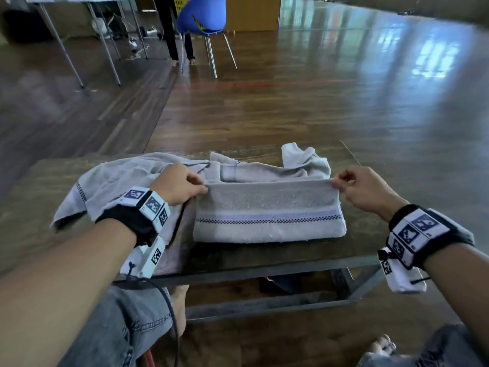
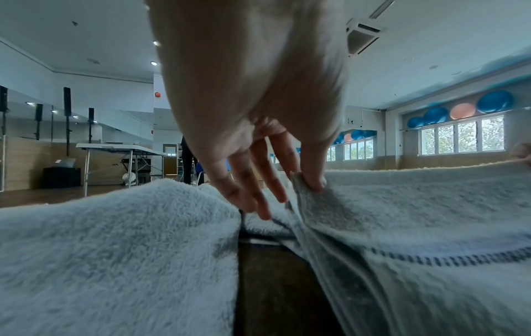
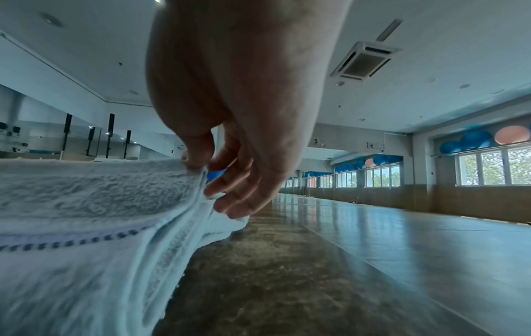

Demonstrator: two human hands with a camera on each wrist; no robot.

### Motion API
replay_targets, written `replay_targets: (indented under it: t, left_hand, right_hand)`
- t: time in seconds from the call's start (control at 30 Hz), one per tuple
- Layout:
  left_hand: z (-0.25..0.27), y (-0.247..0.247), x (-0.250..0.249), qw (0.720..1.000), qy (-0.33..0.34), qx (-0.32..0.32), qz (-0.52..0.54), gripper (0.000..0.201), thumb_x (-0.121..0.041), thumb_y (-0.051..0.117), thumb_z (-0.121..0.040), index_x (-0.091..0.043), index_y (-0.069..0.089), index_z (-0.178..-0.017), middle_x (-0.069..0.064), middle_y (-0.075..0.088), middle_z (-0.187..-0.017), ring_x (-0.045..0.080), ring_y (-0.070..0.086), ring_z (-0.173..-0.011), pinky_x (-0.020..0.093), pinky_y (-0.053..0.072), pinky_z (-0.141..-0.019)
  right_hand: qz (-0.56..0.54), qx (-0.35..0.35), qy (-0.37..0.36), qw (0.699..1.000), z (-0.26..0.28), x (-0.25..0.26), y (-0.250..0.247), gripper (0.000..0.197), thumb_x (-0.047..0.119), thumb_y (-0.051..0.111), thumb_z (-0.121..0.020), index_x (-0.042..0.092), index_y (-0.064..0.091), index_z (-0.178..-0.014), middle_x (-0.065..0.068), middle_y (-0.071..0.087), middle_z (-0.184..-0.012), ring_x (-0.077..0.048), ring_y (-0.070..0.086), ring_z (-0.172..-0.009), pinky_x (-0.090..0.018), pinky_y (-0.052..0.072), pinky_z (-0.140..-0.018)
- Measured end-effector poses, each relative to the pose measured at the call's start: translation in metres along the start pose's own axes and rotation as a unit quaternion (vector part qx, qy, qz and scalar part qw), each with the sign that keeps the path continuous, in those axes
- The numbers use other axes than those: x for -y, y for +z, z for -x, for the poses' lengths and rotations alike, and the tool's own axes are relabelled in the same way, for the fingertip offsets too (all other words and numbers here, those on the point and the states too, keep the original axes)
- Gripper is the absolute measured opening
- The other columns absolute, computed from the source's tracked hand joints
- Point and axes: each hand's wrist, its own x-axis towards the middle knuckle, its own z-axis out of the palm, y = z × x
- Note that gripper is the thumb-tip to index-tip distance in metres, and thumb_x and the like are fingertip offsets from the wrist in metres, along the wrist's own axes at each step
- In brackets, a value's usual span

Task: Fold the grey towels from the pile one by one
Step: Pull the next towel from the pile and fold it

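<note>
Grey towel half-lifted, masking crumpled pile behind it

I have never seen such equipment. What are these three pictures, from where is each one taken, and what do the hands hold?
No machine here: a person wears three cameras. The big picture comes from the head, looking down; the other two come from cameras strapped at each wrist, looking along the fingers. On the low table lies a grey towel, partly folded, with a dark checked stripe. The left hand pinches its far left corner, the right hand its far right corner. More unfolded towels lie to the left and behind it. The white blocks on the wrists carry printed markers.
</note>
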Motion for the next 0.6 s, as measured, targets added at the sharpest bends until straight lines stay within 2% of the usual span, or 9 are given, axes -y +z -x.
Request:
replay_targets:
  t: [0.07,0.17,0.27,0.37,0.47,0.53,0.6]
  left_hand:
    - [-0.009,0.007,0.005,0.999,0.007,-0.038,0.014,0.013,-0.027,0.080,-0.081,-0.028,0.073,-0.071,-0.019,0.063,-0.061,0.002,0.059,-0.062,0.012,0.038,-0.056]
    - [-0.019,0.011,0.012,0.997,0.001,-0.061,0.043,0.008,-0.031,0.082,-0.080,-0.025,0.078,-0.080,-0.008,0.069,-0.071,0.007,0.061,-0.070,0.015,0.043,-0.064]
    - [-0.024,0.012,0.016,0.998,-0.004,-0.055,0.039,0.012,-0.030,0.084,-0.077,-0.019,0.081,-0.082,-0.002,0.073,-0.075,0.007,0.060,-0.068,0.013,0.043,-0.061]
    - [-0.027,0.014,0.015,0.999,0.010,-0.029,0.011,0.008,-0.029,0.083,-0.078,-0.023,0.080,-0.082,0.002,0.074,-0.076,0.012,0.061,-0.067,0.013,0.043,-0.060]
    - [-0.028,0.015,0.014,1.000,0.020,-0.008,-0.002,0.012,-0.030,0.082,-0.079,-0.022,0.081,-0.088,-0.008,0.072,-0.077,0.007,0.061,-0.073,0.020,0.043,-0.065]
    - [-0.028,0.015,0.013,1.000,0.020,-0.005,0.006,0.016,-0.027,0.082,-0.080,-0.018,0.081,-0.094,-0.006,0.074,-0.085,0.006,0.061,-0.077,0.024,0.048,-0.074]
    - [-0.028,0.017,0.011,1.000,0.020,-0.001,0.016,0.018,-0.024,0.081,-0.082,-0.016,0.080,-0.098,-0.003,0.074,-0.092,0.007,0.062,-0.082,0.028,0.050,-0.082]
  right_hand:
    - [0.009,-0.030,-0.005,0.999,-0.011,-0.004,0.008,0.015,0.029,0.071,-0.095,0.020,0.066,-0.084,0.001,0.070,-0.087,-0.018,0.065,-0.077,-0.030,0.046,-0.065]
    - [0.017,-0.058,-0.016,0.998,-0.023,-0.010,0.018,0.011,0.029,0.072,-0.094,0.020,0.067,-0.091,0.003,0.069,-0.092,-0.014,0.064,-0.081,-0.028,0.043,-0.069]
    - [0.018,-0.057,-0.016,0.998,-0.033,-0.009,0.026,0.009,0.028,0.072,-0.094,0.020,0.067,-0.094,0.001,0.069,-0.093,-0.013,0.062,-0.079,-0.028,0.042,-0.069]
    - [0.039,-0.023,-0.014,0.999,-0.041,-0.008,0.035,0.011,0.025,0.072,-0.094,0.021,0.063,-0.088,0.000,0.069,-0.095,-0.021,0.063,-0.088,-0.032,0.043,-0.076]
    - [0.037,-0.016,-0.003,0.999,-0.043,-0.009,0.038,0.015,0.025,0.074,-0.092,0.022,0.063,-0.081,0.003,0.068,-0.088,-0.019,0.063,-0.084,-0.031,0.043,-0.072]
    - [0.036,-0.023,-0.007,0.999,-0.043,-0.009,0.035,0.016,0.025,0.075,-0.090,0.022,0.064,-0.079,0.005,0.068,-0.084,-0.013,0.062,-0.078,-0.028,0.042,-0.065]
    - [0.030,-0.027,-0.018,0.999,-0.042,-0.007,0.031,0.014,0.025,0.076,-0.090,0.021,0.066,-0.081,0.005,0.068,-0.085,-0.012,0.062,-0.079,-0.027,0.042,-0.066]
